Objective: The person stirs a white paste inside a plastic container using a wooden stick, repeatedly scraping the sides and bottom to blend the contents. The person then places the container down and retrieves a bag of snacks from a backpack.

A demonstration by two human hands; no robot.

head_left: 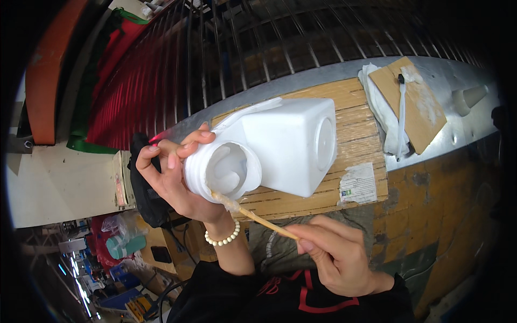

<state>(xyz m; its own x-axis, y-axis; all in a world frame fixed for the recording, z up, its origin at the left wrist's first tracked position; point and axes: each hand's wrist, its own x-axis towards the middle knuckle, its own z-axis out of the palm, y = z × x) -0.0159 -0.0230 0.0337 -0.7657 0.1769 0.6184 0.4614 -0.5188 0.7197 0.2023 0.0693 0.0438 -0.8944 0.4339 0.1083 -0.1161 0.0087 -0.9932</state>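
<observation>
A white hollow piece (291,145), with a box-shaped body and a round open neck, lies tilted on a corrugated cardboard sheet (358,126). My left hand (180,172) wraps round the neck's outer left side, fingertips on its upper edge. A thin wooden stick (266,222) is pinched between thumb and fingers of my right hand (342,255). Whitish paste coats its far end, which touches the neck's lower rim. Pale, uneven material shows inside the opening; I cannot make out what it is.
To the right, a white toothbrush (402,116) lies across a small cardboard piece (431,116) smeared with white paste, over a white cloth (383,129). Beyond is a grey cone (470,100). Metal bars (242,48) edge the far side. A phone (160,254) and teal bottle (126,246) sit lower left.
</observation>
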